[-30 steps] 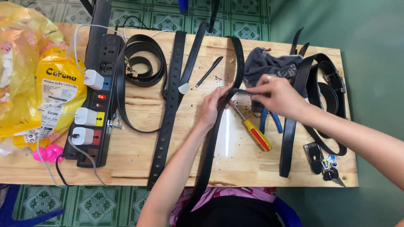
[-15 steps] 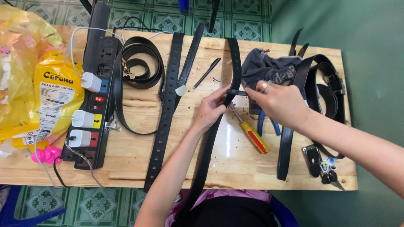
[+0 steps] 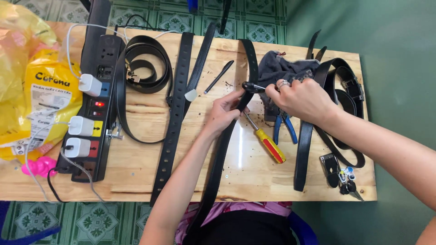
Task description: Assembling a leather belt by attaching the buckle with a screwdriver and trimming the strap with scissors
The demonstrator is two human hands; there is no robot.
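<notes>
My left hand [image 3: 225,110] pinches a long black belt [image 3: 221,154] that runs from the table's far edge down over the near edge to my lap. My right hand [image 3: 303,99] holds a small black-tipped metal tool [image 3: 251,86] with its tip pressed against that belt, just above my left fingers. A ring sits on one right finger. A yellow-and-red-handled screwdriver [image 3: 268,144] lies right below the hands, and blue-handled pliers [image 3: 285,127] lie partly under my right hand.
Wooden table [image 3: 136,172] holds several more black belts [image 3: 175,118], a coiled belt [image 3: 145,68], a black pen [image 3: 218,76], a dark cloth [image 3: 277,67], a power strip [image 3: 93,113] with white chargers, yellow bags [image 3: 41,100], a pink object [image 3: 38,166] and keys [image 3: 343,177].
Both hands shifted slightly toward the far side of the table along the belt. The right hand's tool tip now rests on the belt higher up.
</notes>
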